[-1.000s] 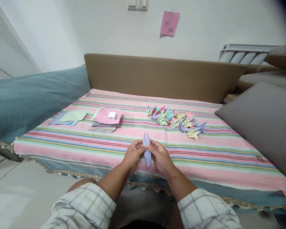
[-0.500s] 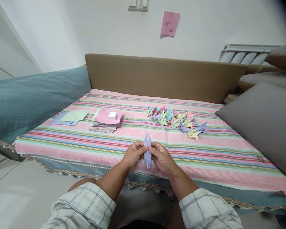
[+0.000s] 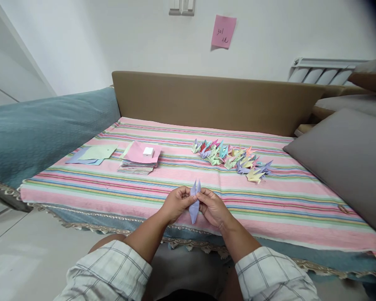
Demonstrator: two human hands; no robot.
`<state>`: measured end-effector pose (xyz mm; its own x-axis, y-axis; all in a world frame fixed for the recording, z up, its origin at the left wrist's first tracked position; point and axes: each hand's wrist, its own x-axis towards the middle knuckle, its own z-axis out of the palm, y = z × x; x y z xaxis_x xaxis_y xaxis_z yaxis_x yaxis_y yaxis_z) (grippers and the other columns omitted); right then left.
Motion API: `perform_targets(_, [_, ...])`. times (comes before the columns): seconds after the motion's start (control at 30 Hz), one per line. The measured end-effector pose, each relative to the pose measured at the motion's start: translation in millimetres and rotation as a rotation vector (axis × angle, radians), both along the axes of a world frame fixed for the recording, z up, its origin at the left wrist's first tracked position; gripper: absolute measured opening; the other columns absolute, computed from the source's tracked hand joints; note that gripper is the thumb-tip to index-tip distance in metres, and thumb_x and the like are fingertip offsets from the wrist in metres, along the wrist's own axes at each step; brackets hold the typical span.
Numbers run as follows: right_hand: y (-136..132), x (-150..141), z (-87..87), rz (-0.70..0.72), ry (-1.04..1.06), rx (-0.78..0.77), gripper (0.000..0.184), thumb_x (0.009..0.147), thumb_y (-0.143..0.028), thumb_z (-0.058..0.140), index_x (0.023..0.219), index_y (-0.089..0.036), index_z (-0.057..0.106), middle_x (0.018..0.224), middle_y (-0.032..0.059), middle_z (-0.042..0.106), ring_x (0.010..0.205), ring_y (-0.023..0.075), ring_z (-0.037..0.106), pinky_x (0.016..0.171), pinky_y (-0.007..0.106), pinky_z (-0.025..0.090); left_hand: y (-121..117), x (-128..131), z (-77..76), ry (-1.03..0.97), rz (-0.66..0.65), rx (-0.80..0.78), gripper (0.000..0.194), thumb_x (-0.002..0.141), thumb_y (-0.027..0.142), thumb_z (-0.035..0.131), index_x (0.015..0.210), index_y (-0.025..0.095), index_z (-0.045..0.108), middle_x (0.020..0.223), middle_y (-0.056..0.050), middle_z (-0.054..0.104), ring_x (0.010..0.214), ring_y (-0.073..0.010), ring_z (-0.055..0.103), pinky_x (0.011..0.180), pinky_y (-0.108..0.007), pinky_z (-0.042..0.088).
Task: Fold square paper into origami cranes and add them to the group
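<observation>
A lavender folded paper (image 3: 194, 211), long and narrow with two thin points at its far end, is held over the front part of the striped cloth. My left hand (image 3: 177, 204) pinches its left side near the middle, the thumb lying on top. From the right, my right hand (image 3: 212, 205) grips the same paper with thumb and fingers. Both thumbs nearly meet on the paper. Beyond the hands, to the right, several paper cranes (image 3: 230, 156) in many colours sit in a cluster on the cloth.
Left of the hands stands a stack of square paper (image 3: 138, 165) with a small white box (image 3: 148, 152) on top. Loose green and blue sheets (image 3: 95, 154) lie farther left. A grey cushion (image 3: 347, 163) fills the right side; a brown backrest (image 3: 207, 98) rises behind.
The folded paper has tilted slightly, its two points shifting right and a little nearer while its lower tip swings left. Both hands keep their hold on it.
</observation>
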<state>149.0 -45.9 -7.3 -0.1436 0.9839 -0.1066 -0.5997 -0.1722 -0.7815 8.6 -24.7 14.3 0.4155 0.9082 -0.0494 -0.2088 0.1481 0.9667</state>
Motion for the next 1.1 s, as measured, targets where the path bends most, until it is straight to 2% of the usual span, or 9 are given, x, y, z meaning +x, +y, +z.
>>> perform_targets(0.17, [-0.8, 0.0, 0.2, -0.023, -0.002, -0.011, 0.025, 0.059, -0.028, 0.081, 0.064, -0.017, 0.059, 0.057, -0.0045, 0.059, 0.051, 0.0071, 0.051, 0.052, 0.020, 0.044, 3.5, -0.8, -6.9, -0.039, -0.075, -0.056, 0.037, 0.050, 0.030, 0.084, 0.072, 0.013, 0.059, 0.062, 0.003, 0.059, 0.055, -0.0085, 0.052, 0.055, -0.020, 0.038])
perform_targets(0.3, [-1.6, 0.9, 6.2, 0.037, -0.005, 0.047, 0.027, 0.063, -0.031, 0.078, 0.083, -0.019, 0.066, 0.071, -0.0012, 0.065, 0.060, 0.0098, 0.057, 0.057, 0.022, 0.047, 4.3, -2.2, -5.7, -0.049, -0.138, -0.130, 0.038, 0.053, 0.033, 0.083, 0.074, 0.012, 0.059, 0.060, 0.002, 0.059, 0.051, -0.0077, 0.051, 0.052, -0.020, 0.036])
perform_targets(0.37, [-0.7, 1.2, 7.2, 0.046, -0.017, 0.058, 0.026, 0.064, -0.033, 0.077, 0.084, -0.019, 0.067, 0.071, -0.0004, 0.066, 0.060, 0.0102, 0.057, 0.058, 0.022, 0.047, 4.3, -2.3, -4.8, -0.041, -0.145, -0.128, 0.038, 0.053, 0.034, 0.083, 0.071, 0.012, 0.057, 0.058, 0.002, 0.058, 0.051, -0.0076, 0.051, 0.053, -0.020, 0.036])
perform_targets(0.5, [2.6, -1.7, 3.8, -0.078, -0.034, 0.014, 0.022, 0.059, -0.032, 0.081, 0.068, -0.017, 0.068, 0.064, -0.0013, 0.065, 0.057, 0.0084, 0.055, 0.056, 0.020, 0.046, 3.2, 0.9, -5.6, -0.030, -0.088, -0.070, 0.038, 0.054, 0.036, 0.081, 0.069, 0.013, 0.056, 0.059, 0.003, 0.058, 0.053, -0.0073, 0.050, 0.054, -0.020, 0.036])
perform_targets(0.67, [4.6, -8.0, 1.2, -0.201, -0.009, -0.013, 0.024, 0.053, -0.033, 0.083, 0.065, -0.017, 0.069, 0.061, -0.0018, 0.065, 0.054, 0.0076, 0.052, 0.053, 0.020, 0.044, 0.3, 7.6, -8.6, -0.035, 0.024, -0.020, 0.038, 0.058, 0.040, 0.079, 0.072, 0.013, 0.056, 0.060, 0.005, 0.055, 0.054, -0.0063, 0.048, 0.054, -0.019, 0.035])
perform_targets(0.87, [5.6, -6.2, 2.2, -0.160, -0.039, 0.017, 0.025, 0.054, -0.033, 0.083, 0.068, -0.018, 0.070, 0.066, -0.0007, 0.067, 0.059, 0.0093, 0.055, 0.057, 0.022, 0.045, -0.1, 8.4, -10.0, -0.029, 0.049, -0.017, 0.039, 0.057, 0.040, 0.079, 0.067, 0.014, 0.052, 0.057, 0.006, 0.053, 0.052, -0.0062, 0.047, 0.053, -0.019, 0.034])
perform_targets(1.1, [6.2, -5.6, 0.2, -0.184, -0.092, 0.011, 0.027, 0.053, -0.035, 0.083, 0.068, -0.017, 0.070, 0.060, -0.0018, 0.064, 0.052, 0.0068, 0.049, 0.052, 0.021, 0.039, -1.1, 8.4, -7.6, -0.064, 0.068, -0.064, 0.039, 0.052, 0.036, 0.082, 0.070, 0.013, 0.056, 0.064, 0.003, 0.061, 0.059, -0.0092, 0.054, 0.060, -0.021, 0.040])
